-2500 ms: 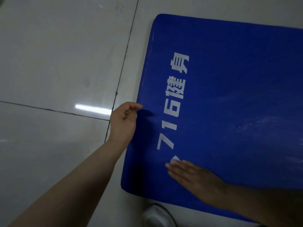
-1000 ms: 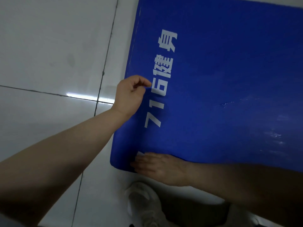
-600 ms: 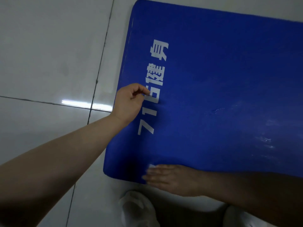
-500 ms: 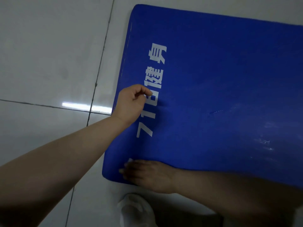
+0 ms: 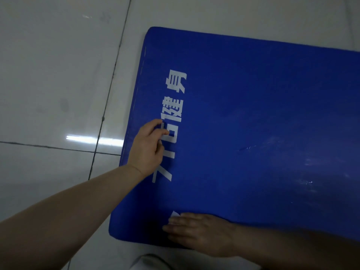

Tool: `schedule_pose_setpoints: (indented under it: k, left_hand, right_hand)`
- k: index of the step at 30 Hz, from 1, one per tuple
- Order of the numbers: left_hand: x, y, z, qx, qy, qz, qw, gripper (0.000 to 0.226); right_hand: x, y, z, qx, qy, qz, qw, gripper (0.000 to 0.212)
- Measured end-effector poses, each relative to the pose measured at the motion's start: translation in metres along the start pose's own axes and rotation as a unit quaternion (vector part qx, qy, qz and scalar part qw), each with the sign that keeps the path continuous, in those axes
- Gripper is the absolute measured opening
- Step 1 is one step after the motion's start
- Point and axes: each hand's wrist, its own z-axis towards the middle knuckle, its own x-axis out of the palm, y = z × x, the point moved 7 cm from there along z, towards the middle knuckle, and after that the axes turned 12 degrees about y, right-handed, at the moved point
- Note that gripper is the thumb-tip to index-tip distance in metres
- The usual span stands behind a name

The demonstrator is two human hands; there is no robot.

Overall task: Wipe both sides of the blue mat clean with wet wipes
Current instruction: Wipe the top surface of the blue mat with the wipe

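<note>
**Blue mat on a tiled floor**

A blue mat (image 5: 263, 117) with white lettering lies on glossy pale floor tiles (image 5: 54, 78). My left hand (image 5: 149, 149) rests on it, fingers loosely curled. My right hand (image 5: 198, 233) presses a white wipe (image 5: 174, 214) flat near its front edge.

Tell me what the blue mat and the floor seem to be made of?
Blue mat: probably vinyl-covered foam; smooth, faint sheen, thick rounded edge, wet streaks. Floor: glazed ceramic tiles, glossy; it mirrors a lamp, and dark grout lines cross it.
</note>
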Motion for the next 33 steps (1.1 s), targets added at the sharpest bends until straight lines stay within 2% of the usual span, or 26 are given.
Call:
schedule_pose_setpoints:
  k: [3, 8, 11, 13, 16, 20, 23, 25, 30, 33]
  left_hand:
    - [0.015, -0.006, 0.006, 0.043, 0.032, 0.095, 0.994, 0.042]
    - [0.033, -0.005, 0.01, 0.02, 0.085, 0.214, 0.973, 0.053]
    - [0.036, -0.002, 0.011, 0.01, 0.1, 0.235, 0.967, 0.055]
    - [0.036, -0.001, 0.011, 0.007, 0.109, 0.236, 0.966, 0.055]
    - [0.037, -0.001, 0.011, 0.005, 0.117, 0.237, 0.964, 0.055]
    - [0.036, -0.002, 0.011, 0.006, 0.107, 0.236, 0.966, 0.054]
    - [0.036, -0.002, 0.01, 0.008, 0.101, 0.24, 0.965, 0.054]
    - [0.037, -0.002, 0.011, 0.007, 0.099, 0.246, 0.964, 0.054]
    - [0.037, -0.001, 0.01, 0.004, 0.099, 0.252, 0.963, 0.054]
    - [0.036, -0.001, 0.01, 0.004, 0.1, 0.249, 0.963, 0.055]
  right_hand:
    - [-0.001, -0.012, -0.011, 0.049, -0.021, -0.021, 0.998, 0.043]
    - [0.026, 0.002, -0.044, 0.066, 0.029, -0.031, 0.997, 0.049]
    - [0.03, 0.005, -0.032, 0.124, -0.013, -0.032, 0.992, 0.043]
    - [0.023, 0.007, -0.024, 0.215, -0.072, -0.001, 0.974, 0.041]
    - [0.026, 0.011, -0.025, 0.358, -0.132, 0.074, 0.922, 0.045]
    - [0.039, -0.012, -0.082, 0.548, -0.198, 0.175, 0.793, 0.047]
    - [0.047, -0.017, -0.107, 0.605, -0.223, 0.201, 0.737, 0.048]
    - [0.043, -0.014, -0.092, 0.594, -0.234, 0.193, 0.745, 0.046]
    - [0.019, -0.007, -0.023, 0.521, -0.21, 0.154, 0.813, 0.044]
    - [0.01, -0.008, -0.003, 0.479, -0.172, 0.146, 0.848, 0.055]
